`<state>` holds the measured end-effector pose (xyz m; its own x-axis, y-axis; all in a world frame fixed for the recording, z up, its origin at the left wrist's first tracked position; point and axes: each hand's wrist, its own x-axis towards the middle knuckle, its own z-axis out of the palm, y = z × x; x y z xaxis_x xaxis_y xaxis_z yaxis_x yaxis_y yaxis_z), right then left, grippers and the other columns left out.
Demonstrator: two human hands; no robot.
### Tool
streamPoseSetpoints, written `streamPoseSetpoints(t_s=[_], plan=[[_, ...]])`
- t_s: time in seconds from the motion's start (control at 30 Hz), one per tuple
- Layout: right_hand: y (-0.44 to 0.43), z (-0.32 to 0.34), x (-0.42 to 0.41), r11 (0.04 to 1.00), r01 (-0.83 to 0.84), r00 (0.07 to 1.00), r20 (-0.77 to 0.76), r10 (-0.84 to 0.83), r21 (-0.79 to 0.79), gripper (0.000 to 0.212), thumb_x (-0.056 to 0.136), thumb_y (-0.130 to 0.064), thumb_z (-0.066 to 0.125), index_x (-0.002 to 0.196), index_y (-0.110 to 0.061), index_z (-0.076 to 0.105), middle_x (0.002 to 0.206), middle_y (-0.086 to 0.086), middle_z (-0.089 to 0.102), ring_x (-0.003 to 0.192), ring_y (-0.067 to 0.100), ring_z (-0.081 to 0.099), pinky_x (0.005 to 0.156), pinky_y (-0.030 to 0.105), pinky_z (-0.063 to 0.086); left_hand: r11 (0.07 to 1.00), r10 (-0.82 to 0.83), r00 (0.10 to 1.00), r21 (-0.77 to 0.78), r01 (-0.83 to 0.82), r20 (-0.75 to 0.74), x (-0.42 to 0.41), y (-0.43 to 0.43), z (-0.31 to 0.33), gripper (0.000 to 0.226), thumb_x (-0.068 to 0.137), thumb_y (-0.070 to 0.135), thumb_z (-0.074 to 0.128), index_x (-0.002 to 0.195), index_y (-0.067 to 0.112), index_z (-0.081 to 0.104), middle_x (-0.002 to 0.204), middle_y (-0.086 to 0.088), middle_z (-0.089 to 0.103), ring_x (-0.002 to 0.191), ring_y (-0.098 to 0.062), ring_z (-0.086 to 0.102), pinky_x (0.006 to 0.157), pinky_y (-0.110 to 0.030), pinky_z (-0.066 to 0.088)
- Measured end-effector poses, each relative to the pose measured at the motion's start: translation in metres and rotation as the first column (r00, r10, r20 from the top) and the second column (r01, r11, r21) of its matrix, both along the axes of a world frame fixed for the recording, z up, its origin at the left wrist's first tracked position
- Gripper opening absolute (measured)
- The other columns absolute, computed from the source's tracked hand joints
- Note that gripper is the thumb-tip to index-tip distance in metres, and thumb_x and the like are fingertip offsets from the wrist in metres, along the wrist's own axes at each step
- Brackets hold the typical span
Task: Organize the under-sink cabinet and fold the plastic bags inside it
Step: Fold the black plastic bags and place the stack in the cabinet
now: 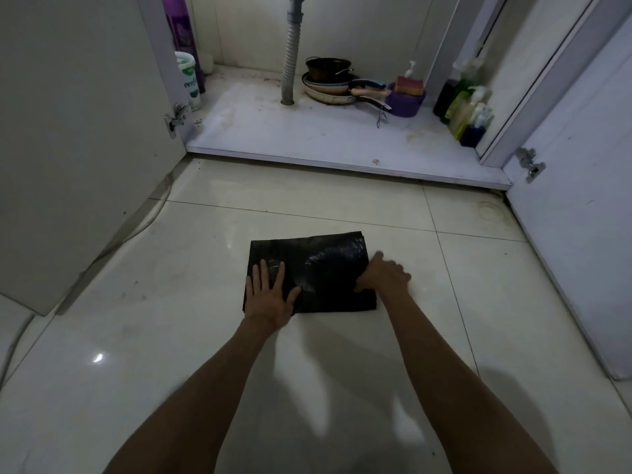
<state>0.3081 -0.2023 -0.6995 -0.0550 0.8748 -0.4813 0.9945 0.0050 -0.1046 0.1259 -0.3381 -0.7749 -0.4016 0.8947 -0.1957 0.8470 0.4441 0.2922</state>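
Floor [307, 354]: pale glossy tile, work surface for the fold.

Under-sink cabinet [307, 138]: both doors open, base shelf stained. Drain hose [292, 59] comes down near the middle. Stack of pans [330, 83] just right of the hose; a row of bottles [468, 107] against the right wall.

Black plastic bag [325, 265]: on the floor in front of the cabinet, well apart from its sill. Already a flat rectangle, some air and wrinkles showing at the centre. Long axis runs left-right, across the person's front.

Left hand [270, 295]: palm down on the bag's near-left part, fingers [263, 273] straight and spread, pressing it flat.

Right hand [384, 277]: at the bag's right short edge, fingers [398, 273] curled, apparently pinching that edge; the contact under the hand is hidden.

Judgement: the bag lies between the two hands, each touching one end, neither nearer. The left hand acts as anchor. The next fold likely carries the right edge leftward along the long axis, halving the rectangle. Trapped air may spring the fold open unless it is smoothed out first.
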Motion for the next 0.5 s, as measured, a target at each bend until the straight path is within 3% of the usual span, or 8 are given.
streamPoseSetpoints(t_s=[0.07, 0.13, 0.2, 0.27, 0.37, 0.5], plan=[[-0.006, 0.002, -0.018, 0.953, -0.007, 0.987, -0.150, 0.055, 0.304, 0.087, 0.088, -0.036, 0.062, 0.153, -0.009, 0.010, 0.144, 0.021, 0.037, 0.131, 0.036, 0.036, 0.103, 0.049, 0.034, 0.999, -0.006, 0.999, -0.049, 0.004, -0.036, 0.001, 0.005, -0.002, 0.071, 0.096, 0.061, 0.016, 0.152, 0.028, -0.013, 0.158, -0.018, -0.019, 0.146, -0.033, -0.018, 0.118, -0.045, -0.009], [-0.014, -0.006, -0.036, 0.826, -0.017, 0.931, -0.291, 0.218, 0.564, 0.070, 0.094, -0.032, 0.054, 0.151, -0.007, 0.023, 0.142, 0.018, 0.042, 0.132, 0.035, 0.038, 0.105, 0.049, 0.038, 0.998, -0.001, 0.999, -0.069, -0.002, -0.044, 0.002, 0.010, -0.002, 0.071, 0.096, 0.062, 0.016, 0.152, 0.029, -0.014, 0.157, -0.018, -0.020, 0.146, -0.033, -0.019, 0.119, -0.046, -0.009], [-0.025, -0.026, -0.052, 0.721, -0.116, 0.884, -0.259, 0.388, 0.683, 0.058, 0.097, -0.033, 0.042, 0.149, -0.008, 0.033, 0.147, 0.017, 0.041, 0.140, 0.037, 0.032, 0.112, 0.053, 0.032, 0.997, 0.002, 0.999, -0.077, -0.006, -0.052, 0.003, 0.012, -0.003, 0.070, 0.096, 0.062, 0.015, 0.151, 0.031, -0.014, 0.157, -0.018, -0.021, 0.145, -0.034, -0.020, 0.119, -0.046, -0.010], [-0.033, -0.051, -0.061, 0.699, -0.245, 0.856, -0.189, 0.481, 0.672, 0.056, 0.099, -0.034, 0.030, 0.150, -0.011, 0.032, 0.155, 0.014, 0.032, 0.146, 0.037, 0.021, 0.118, 0.056, 0.020, 0.998, 0.008, 0.999, -0.055, -0.011, -0.047, 0.003, 0.011, -0.006, 0.069, 0.096, 0.063, 0.014, 0.151, 0.033, -0.013, 0.157, -0.018, -0.020, 0.145, -0.034, -0.019, 0.118, -0.047, -0.011], [-0.032, -0.080, -0.060, 0.697, -0.369, 0.838, -0.104, 0.536, 0.615, 0.055, 0.101, -0.038, 0.022, 0.153, -0.020, 0.026, 0.160, 0.010, 0.023, 0.149, 0.034, 0.012, 0.117, 0.059, 0.017, 1.000, 0.011, 0.999, -0.021, -0.012, -0.032, 0.001, 0.010, -0.009, 0.074, 0.087, 0.068, 0.004, 0.151, 0.035, -0.011, 0.158, -0.018, -0.019, 0.146, -0.033, -0.018, 0.118, -0.047, -0.011], [-0.026, -0.098, -0.050, 0.731, -0.350, 0.860, -0.109, 0.499, 0.586, 0.055, 0.101, -0.050, 0.017, 0.153, -0.033, 0.024, 0.162, 0.006, 0.016, 0.150, 0.029, 0.006, 0.118, 0.059, 0.002, 1.000, 0.027, 0.999, -0.007, -0.027, -0.047, 0.002, 0.009, -0.012, 0.071, 0.088, 0.067, 0.004, 0.151, 0.036, -0.011, 0.158, -0.016, -0.020, 0.146, -0.031, -0.020, 0.118, -0.045, -0.012]])
